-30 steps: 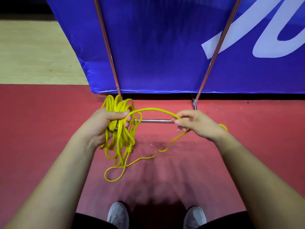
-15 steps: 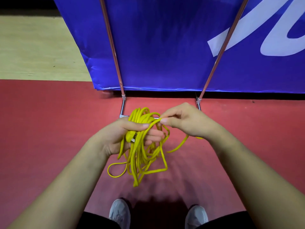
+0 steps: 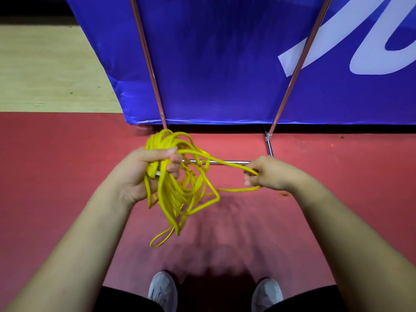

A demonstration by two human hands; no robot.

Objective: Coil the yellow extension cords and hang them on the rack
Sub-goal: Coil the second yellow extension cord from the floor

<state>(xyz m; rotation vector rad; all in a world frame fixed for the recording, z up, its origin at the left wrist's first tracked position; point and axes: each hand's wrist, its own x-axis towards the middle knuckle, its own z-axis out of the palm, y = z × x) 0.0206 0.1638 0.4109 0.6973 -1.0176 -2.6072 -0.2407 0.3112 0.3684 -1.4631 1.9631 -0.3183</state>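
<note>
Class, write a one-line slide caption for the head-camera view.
Left hand grips a bundle of yellow cord while the right hand holds a loose strand over the red floor.

My left hand (image 3: 139,174) is fisted round the cord (image 3: 162,140), thumb on top. My right hand (image 3: 270,174), out to the side, pinches one strand with curled fingers.

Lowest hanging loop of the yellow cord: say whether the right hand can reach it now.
Probably yes: open air lies between the right hand and that loop. But the hand pinches a yellow extension cord strand, so must let go first.
</note>
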